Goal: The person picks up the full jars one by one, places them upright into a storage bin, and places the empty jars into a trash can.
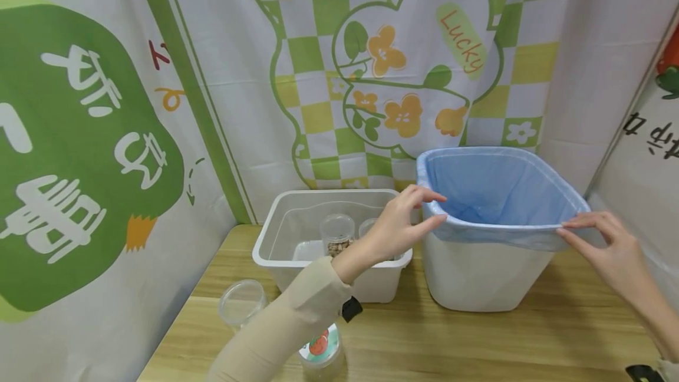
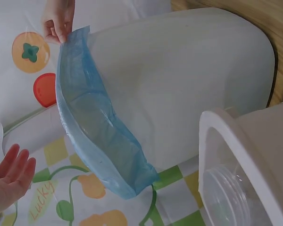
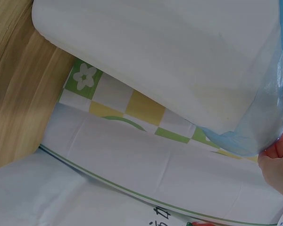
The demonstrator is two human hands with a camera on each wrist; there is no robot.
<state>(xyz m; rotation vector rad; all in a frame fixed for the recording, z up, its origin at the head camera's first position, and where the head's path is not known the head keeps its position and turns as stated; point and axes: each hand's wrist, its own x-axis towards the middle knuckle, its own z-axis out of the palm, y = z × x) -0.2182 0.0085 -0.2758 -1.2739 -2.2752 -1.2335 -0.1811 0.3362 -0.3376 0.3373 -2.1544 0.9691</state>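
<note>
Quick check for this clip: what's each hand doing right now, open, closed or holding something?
Left hand: open, thumb and fingers apart beside the bin's rim.
Right hand: holding, pinching the edge of the blue liner.

Your liner (image 1: pixel 477 184) is glossy, wrinkled plastic; your bin (image 1: pixel 483 276), smooth matt plastic; the worktop (image 1: pixel 403 341), wood-grained; the backdrop (image 1: pixel 405 69), matt cloth.

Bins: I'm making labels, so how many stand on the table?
2. The taller bin, lined with a blue bag, stands on the right in the head view; the lower bin is left of it, partly behind the left arm. No sign of another.
</note>
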